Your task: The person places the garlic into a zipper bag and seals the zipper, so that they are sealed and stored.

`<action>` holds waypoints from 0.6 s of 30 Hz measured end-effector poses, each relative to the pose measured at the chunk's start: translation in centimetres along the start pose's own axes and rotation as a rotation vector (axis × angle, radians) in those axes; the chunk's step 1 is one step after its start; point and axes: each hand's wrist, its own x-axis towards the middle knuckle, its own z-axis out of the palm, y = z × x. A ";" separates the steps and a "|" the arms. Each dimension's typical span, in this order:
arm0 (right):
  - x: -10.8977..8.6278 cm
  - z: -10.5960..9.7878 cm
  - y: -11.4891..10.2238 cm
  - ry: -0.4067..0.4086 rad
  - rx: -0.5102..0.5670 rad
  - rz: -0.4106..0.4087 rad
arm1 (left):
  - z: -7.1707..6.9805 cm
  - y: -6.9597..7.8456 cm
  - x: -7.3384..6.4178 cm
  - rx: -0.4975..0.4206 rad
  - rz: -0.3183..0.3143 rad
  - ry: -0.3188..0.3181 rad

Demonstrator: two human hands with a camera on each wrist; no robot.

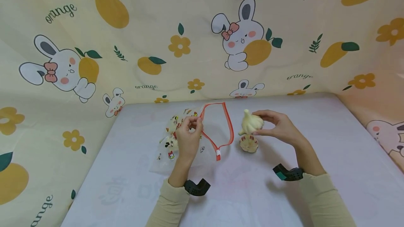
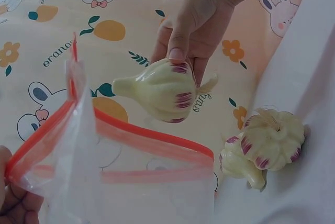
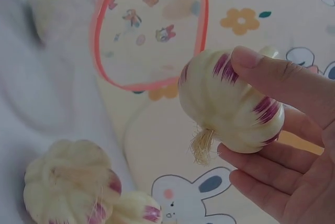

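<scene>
- Our right hand [image 1: 277, 125] grips one garlic [image 1: 253, 123], raised above the tabletop [image 1: 236, 188], beside the gaping bag [image 1: 170, 144].
- Our left hand [image 1: 189, 139] pinches the red rim [image 1: 228, 118].
- We should spread that rim wide, hold the garlic lightly by its sides, and avoid nudging the two loose garlics [image 2: 273, 139] below.
</scene>
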 end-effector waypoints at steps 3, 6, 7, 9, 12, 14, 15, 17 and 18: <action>0.1 0.2 -0.2 -0.005 -0.002 0.004 | 0.0 0.1 0.0 0.001 -0.003 -0.002; 0.1 0.4 -0.4 -0.016 0.008 0.003 | 0.0 0.1 0.0 0.001 -0.003 -0.003; 0.2 0.5 -0.4 -0.019 0.011 0.002 | 0.0 0.1 0.0 0.002 -0.002 -0.003; 0.2 0.6 -0.5 -0.024 0.022 -0.003 | 0.0 0.1 0.0 0.000 0.000 -0.003; 0.2 0.8 -0.7 -0.023 0.016 -0.009 | 0.0 0.0 0.0 -0.003 0.000 -0.003; 0.2 0.9 -0.7 -0.022 0.015 -0.016 | 0.0 0.0 -0.1 -0.007 -0.003 -0.003; 0.3 0.9 -0.7 -0.022 0.014 -0.019 | 0.0 0.0 -0.1 -0.007 -0.005 -0.003; 0.3 1.0 -0.7 -0.022 0.022 -0.027 | -0.1 0.0 -0.1 -0.007 -0.009 -0.005; 0.3 1.0 -0.7 -0.022 0.025 -0.031 | -0.1 0.0 -0.1 -0.007 -0.010 -0.006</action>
